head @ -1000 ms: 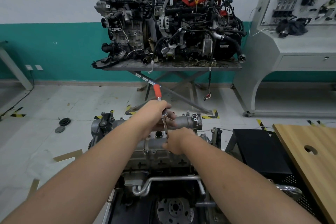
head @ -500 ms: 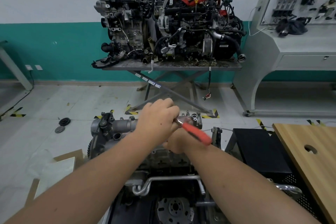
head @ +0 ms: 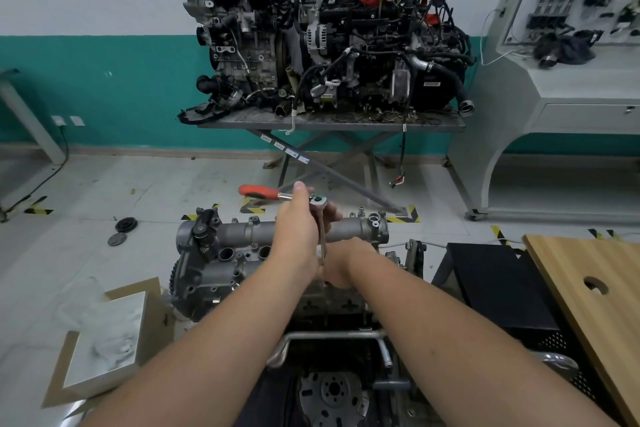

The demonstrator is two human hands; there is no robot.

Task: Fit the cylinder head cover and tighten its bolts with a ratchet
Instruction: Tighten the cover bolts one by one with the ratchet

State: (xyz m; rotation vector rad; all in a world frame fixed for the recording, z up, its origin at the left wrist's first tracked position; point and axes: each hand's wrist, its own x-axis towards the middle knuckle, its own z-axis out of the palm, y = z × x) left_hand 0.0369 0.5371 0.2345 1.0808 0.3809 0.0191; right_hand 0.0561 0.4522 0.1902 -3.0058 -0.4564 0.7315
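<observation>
Ratchet point(head: 277, 194) — handle lies level, pointing left | extension upright

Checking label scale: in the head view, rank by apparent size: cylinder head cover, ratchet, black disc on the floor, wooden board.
1. cylinder head cover and wooden board: similar; board is cut off and nearer, so unranked.
2. ratchet
3. black disc, smallest, though farther away.

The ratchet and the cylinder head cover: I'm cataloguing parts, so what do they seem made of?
The ratchet: bright polished metal head and extension, probably chromed steel; its orange-red handle looks like plastic or rubber. The cylinder head cover: dull grey rough-textured metal, likely cast aluminium.
</observation>
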